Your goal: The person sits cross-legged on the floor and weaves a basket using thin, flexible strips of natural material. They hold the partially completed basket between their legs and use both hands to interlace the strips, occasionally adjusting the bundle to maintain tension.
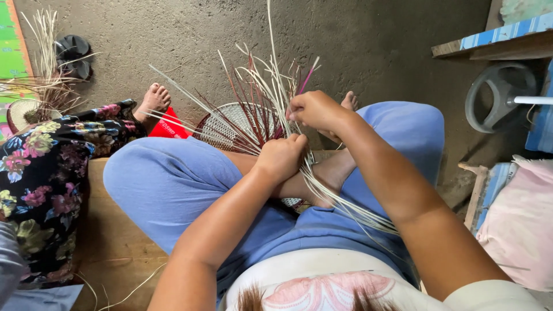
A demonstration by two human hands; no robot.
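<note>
I am looking down over my own lap, sitting cross-legged in blue trousers, and both hands are working a half-woven basket [230, 124] resting against my shin. My left hand [282, 156] is closing into a fist around a bundle of pale cane strips [340, 201] just where they leave the woven disc. My right hand [314, 109] is sitting slightly higher and farther from me, its fingertips pinching one or two single strips out of the spray of loose ends [259, 80] — I cannot tell exactly how many it is holding.

The relation that matters is the run of the strips. Their long axis is slanting from upper left, where the free ends and a few dark red ones are fanning out over the concrete floor [357, 40], down to lower right, where the tails are trailing across my right thigh toward my waist. The left hand is gripping at the crossing point, touching the basket's edge; the right hand is just beyond it, on the far side, so the strand it is pinching is lying between the two hands — a short span.

Beside me a person in a floral garment [40, 173] is sitting with another small woven piece [20, 112] and more loose strips.
</note>
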